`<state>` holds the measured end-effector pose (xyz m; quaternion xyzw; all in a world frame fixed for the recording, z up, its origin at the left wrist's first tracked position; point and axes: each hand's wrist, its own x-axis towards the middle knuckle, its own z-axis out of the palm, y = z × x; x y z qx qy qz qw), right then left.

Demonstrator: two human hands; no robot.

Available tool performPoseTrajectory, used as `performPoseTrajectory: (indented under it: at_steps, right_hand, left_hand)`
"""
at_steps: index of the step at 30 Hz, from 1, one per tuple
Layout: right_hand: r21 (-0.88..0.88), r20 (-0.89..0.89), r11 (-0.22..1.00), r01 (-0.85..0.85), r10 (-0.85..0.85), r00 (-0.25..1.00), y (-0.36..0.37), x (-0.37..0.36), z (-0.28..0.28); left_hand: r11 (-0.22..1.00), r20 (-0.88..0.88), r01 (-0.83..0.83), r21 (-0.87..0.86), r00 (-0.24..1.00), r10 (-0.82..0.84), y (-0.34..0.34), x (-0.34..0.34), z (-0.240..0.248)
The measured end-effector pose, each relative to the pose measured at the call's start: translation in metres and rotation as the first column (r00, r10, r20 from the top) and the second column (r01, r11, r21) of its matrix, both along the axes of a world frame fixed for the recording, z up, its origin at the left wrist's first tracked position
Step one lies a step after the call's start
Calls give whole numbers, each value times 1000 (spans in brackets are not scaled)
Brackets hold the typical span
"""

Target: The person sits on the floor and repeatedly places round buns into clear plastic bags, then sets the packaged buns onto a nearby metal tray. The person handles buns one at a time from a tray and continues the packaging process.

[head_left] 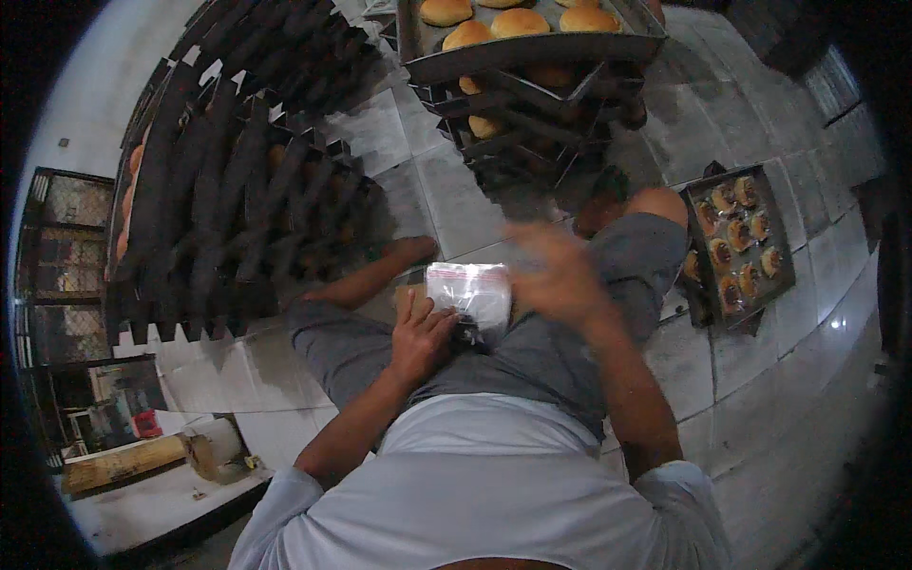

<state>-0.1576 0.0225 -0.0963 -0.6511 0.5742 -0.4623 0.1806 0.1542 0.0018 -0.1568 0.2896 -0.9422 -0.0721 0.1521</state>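
On my lap lies a stack of clear plastic bags (480, 299) with a shiny, reddish-striped top edge. A piece of brown cardboard (407, 302) shows beside and under it. My left hand (423, 340) rests at the stack's left side, fingers stretched out and touching the plastic. To the right of the bags, my right hand (560, 280) is raised and smeared by motion, so its fingers and anything in them cannot be made out. Ahead of me, a dark metal tray of round golden buns (520, 23) tops a pile of trays.
Dark trays (237, 190) stand in tall stacks at the left, some with buns. On the tiled floor (703, 380) at the right, a tray (784, 252) holds several wrapped, brown-topped buns. A white ledge (161, 513) with a wooden roller-like piece (123, 464) is at lower left.
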Motion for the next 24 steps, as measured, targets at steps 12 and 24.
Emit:
performPoseTrajectory:
  at_steps: [12,24]
  right_hand:
    - [417,845,892,-173,-312,434,23,56,34]
    - [4,185,997,72,-72,980,-152,-59,111]
  left_hand:
    - [272,-396,306,912,491,776,80,-112,75]
    - [65,-66,82,995,3,998,-23,41,-47]
